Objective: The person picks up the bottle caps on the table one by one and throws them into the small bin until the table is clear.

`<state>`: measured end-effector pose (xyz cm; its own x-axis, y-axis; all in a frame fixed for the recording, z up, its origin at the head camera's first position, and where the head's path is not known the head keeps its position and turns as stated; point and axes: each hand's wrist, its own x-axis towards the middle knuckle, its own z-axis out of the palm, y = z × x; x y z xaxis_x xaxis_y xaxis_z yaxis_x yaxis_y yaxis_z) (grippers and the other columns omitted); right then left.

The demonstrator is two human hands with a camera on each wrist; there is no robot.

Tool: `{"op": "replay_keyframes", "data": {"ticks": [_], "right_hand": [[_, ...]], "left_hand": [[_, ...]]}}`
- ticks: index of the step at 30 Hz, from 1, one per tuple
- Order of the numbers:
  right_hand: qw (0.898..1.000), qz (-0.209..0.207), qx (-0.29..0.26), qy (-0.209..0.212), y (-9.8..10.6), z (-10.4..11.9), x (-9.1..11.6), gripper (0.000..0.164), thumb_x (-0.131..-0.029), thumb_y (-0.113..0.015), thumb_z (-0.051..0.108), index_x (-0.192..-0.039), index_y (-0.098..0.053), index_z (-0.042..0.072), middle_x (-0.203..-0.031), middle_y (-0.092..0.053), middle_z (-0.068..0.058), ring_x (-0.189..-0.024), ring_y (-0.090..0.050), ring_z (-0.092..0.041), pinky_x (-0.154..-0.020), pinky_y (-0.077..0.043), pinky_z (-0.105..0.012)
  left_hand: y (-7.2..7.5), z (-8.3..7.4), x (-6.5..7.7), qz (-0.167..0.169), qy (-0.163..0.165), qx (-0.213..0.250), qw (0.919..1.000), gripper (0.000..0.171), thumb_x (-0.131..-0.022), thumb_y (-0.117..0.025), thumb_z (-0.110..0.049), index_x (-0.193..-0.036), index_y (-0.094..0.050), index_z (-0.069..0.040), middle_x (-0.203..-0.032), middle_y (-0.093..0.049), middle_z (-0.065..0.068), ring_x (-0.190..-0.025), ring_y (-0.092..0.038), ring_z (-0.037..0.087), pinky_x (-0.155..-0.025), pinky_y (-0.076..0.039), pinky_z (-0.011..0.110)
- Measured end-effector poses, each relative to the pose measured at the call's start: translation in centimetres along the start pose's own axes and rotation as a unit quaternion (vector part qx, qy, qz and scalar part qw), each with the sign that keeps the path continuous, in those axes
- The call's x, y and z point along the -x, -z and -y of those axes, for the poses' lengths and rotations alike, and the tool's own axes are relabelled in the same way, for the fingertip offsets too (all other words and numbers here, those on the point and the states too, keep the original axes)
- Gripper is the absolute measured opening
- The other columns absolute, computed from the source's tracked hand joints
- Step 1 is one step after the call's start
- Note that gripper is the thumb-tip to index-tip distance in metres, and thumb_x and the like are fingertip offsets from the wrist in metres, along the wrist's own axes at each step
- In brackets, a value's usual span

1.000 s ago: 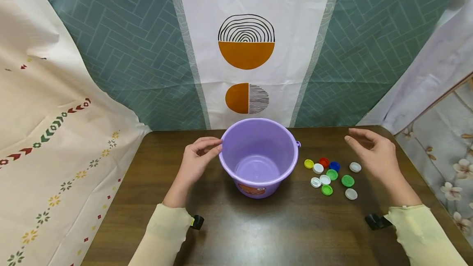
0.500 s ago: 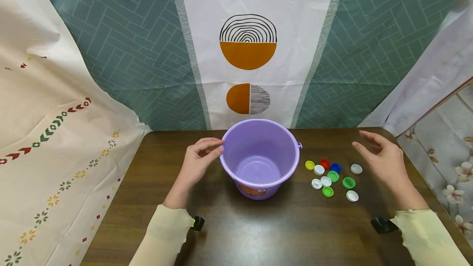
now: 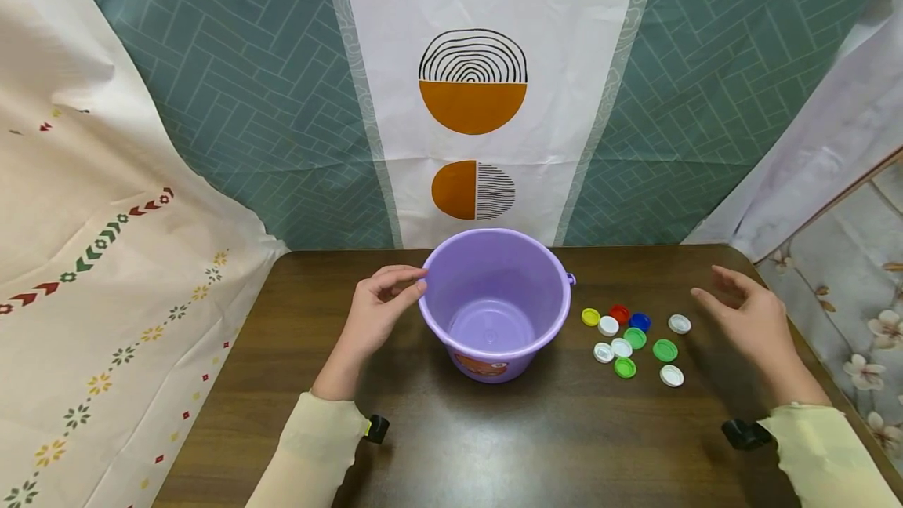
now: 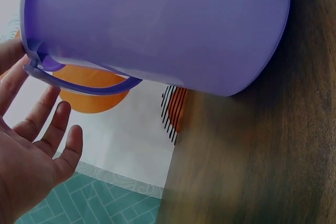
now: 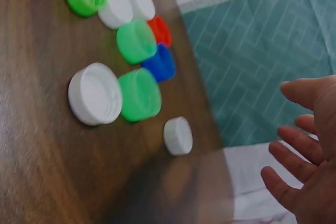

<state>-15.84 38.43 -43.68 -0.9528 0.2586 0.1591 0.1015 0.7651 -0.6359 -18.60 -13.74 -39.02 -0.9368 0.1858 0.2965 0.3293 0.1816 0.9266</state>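
Note:
A purple plastic bucket (image 3: pixel 494 245) with nothing inside stands upright on the brown table. At its left rim, my left hand (image 3: pixel 381 306) pinches the edge with thumb and index finger. In the left wrist view the other fingers (image 4: pixel 60 116) spread loosely beside the bucket's purple handle (image 4: pixel 94 88). To the right of the bucket lie several bottle caps, among them a yellow cap (image 3: pixel 590 317), a red cap (image 3: pixel 619 313), a blue cap (image 3: pixel 640 323), a green cap (image 3: pixel 665 350) and a white cap (image 5: pixel 177 136). Right of these caps, my right hand (image 3: pixel 753 328) hovers with relaxed fingers, holding nothing.
A patterned cloth (image 3: pixel 282 100) hangs along the table's back edge. Cream cloth (image 3: pixel 127 257) drapes at the left, and a floral cloth (image 3: pixel 868 335) at the right. The wooden table (image 3: pixel 487 453) extends in front of the bucket.
My right hand has drawn right and toward me, away from the caps. My left hand stays at the bucket's rim, and the caps lie as before.

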Motion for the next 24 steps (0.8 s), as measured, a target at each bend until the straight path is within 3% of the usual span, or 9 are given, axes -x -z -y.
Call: {"op": "replay_keyframes", "data": {"ticks": [2,6,15,24], "right_hand": [[1.0,0.019,0.012,-0.009,-0.1,-0.6,0.0,0.071,-0.087,-0.055,0.054,-0.142,-0.04,0.011,-0.135,-0.051,-0.022,-0.116,-0.052,-0.04,-0.078,-0.047,-0.025],[0.998,0.055,0.031,-0.015,-0.4,-1.9,0.0,0.074,-0.089,-0.05,0.057,-0.143,-0.037,0.008,-0.139,-0.045,-0.024,-0.122,-0.041,-0.05,-0.087,-0.037,-0.06],[0.992,0.115,0.049,-0.007,-1.1,-3.8,0.1,0.08,-0.086,-0.056,0.058,-0.145,-0.034,0.008,-0.142,-0.036,-0.029,-0.126,-0.031,-0.056,-0.087,-0.031,-0.068],[0.987,0.144,0.068,-0.007,-1.5,-4.8,0.1,0.081,-0.081,-0.059,0.061,-0.141,-0.041,0.011,-0.14,-0.038,-0.033,-0.122,-0.034,-0.056,-0.084,-0.035,-0.068]], "left_hand": [[0.0,-0.1,0.0,0.0,0.0,-0.004,1.0,0.027,-0.085,-0.068,-0.012,-0.108,-0.068,0.001,-0.112,-0.063,0.017,-0.106,-0.056,0.029,-0.074,-0.05,0.023],[0.0,-0.2,0.1,-0.003,0.002,-0.011,0.9999,0.026,-0.085,-0.069,-0.012,-0.108,-0.068,0.0,-0.112,-0.064,0.015,-0.103,-0.057,0.023,-0.074,-0.05,0.025],[0.0,-0.3,0.2,-0.005,0.008,-0.008,0.9999,0.026,-0.085,-0.068,-0.012,-0.108,-0.068,0.0,-0.112,-0.064,0.016,-0.095,-0.057,0.013,-0.071,-0.049,0.022],[0.0,-0.3,0.2,0.0,0.0,-0.005,1.0,0.027,-0.085,-0.068,-0.011,-0.11,-0.067,0.001,-0.112,-0.064,0.016,-0.104,-0.057,0.026,-0.076,-0.051,0.03]]}}
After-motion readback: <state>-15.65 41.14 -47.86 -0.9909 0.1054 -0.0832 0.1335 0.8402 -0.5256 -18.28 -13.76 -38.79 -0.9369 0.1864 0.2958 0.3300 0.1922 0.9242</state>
